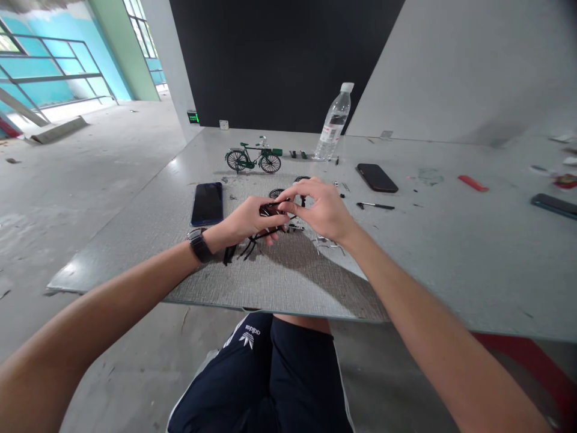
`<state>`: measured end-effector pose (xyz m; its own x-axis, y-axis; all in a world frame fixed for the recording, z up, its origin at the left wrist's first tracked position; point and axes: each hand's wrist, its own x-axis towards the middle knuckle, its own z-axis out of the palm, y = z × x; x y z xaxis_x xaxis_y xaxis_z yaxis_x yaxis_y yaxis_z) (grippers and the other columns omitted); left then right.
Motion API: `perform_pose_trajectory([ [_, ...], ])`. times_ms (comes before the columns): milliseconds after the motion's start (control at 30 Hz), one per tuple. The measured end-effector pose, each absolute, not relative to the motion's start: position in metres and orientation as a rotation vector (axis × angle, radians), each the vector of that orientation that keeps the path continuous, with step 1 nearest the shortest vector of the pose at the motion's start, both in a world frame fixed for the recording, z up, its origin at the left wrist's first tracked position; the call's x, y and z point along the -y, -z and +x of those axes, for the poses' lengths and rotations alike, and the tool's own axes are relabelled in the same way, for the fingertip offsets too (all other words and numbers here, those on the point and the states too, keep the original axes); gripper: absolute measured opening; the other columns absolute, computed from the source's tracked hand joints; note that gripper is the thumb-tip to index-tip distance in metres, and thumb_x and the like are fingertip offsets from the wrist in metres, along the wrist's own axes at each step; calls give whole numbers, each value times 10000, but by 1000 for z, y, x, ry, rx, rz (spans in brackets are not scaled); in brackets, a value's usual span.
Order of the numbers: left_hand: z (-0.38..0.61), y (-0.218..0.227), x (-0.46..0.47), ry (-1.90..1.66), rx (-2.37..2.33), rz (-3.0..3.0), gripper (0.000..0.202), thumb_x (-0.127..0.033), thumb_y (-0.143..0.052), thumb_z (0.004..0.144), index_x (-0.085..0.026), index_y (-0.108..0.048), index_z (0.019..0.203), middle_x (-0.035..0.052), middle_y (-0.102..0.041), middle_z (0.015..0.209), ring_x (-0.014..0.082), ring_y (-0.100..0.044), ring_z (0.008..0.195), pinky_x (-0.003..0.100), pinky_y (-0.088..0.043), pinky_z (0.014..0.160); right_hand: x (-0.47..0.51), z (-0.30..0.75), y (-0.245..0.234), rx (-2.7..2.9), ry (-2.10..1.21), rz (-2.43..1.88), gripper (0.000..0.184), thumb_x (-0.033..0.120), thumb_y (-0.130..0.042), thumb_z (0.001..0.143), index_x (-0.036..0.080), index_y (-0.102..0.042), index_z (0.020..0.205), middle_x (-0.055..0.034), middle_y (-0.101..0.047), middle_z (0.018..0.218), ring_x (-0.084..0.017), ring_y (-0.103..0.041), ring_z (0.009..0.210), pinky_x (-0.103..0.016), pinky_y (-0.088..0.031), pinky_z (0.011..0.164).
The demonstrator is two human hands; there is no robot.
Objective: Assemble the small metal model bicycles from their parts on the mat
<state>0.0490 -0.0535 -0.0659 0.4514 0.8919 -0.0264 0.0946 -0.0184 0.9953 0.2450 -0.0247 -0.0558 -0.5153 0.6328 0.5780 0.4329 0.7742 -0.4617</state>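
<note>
The step in hand looks like fitting a small piece to the black model bicycle frame [253,239], which sits in the left hand [250,221] just above the desk [288,294], nearer than the finished green model bicycle [253,159]. The left fingers close around the frame; the right hand [323,210] is drawn to a narrow pinch against its upper part, whatever lies between the fingertips being hidden. The next move seems to call for a steady left hold and fine right-hand alignment. The frame's long axis slants, thin forked tubes pointing toward the person's near left; its front end cannot be told.
</note>
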Motion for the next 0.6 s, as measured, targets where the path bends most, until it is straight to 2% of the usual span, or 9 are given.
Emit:
perform_pose_trajectory([
  [367,47,72,51,-786,-909,1491,169,-233,-750,890,-110,-651,948,7,-658,679,102,-656,576,218,-571,520,26,245,53,2194,-437,-822,252,528,-694,912,292,-783,915,-27,-746,879,-241,-640,882,-442,-450,880],
  [600,47,67,54,-777,-915,1488,135,-218,-719,912,-106,-653,951,4,-640,668,100,-648,570,208,-556,511,26,245,52,2211,-437,-838,280,525,-665,933,270,-780,911,-39,-741,883,-235,-637,868,-417,-452,830],
])
